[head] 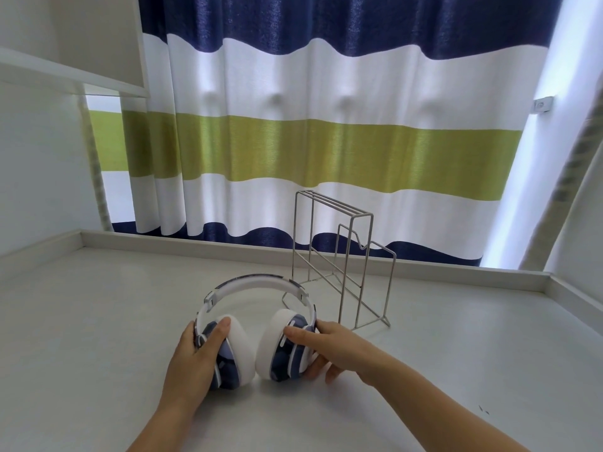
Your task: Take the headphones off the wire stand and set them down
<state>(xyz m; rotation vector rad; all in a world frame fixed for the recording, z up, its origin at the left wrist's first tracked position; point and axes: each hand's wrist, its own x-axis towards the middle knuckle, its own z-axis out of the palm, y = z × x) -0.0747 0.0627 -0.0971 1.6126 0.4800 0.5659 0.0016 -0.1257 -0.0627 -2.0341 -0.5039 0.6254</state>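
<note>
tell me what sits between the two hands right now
The headphones: the left hand cups one ear cup and the right hand the other, with the white cushions meeting between them. The head view shows it; the wire stand stands behind, apart.

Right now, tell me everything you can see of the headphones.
The headphones are an over-ear pair with a white band, thick white ear pads and cups in a blue-grey camouflage-like pattern. They are off the wire stand and sit low on the white tabletop, in front of the stand and to its left, band arching up and away from the camera. The left hand cups the left earcup and the right hand holds the right one. Whether the cups fully rest on the surface is unclear.
</note>
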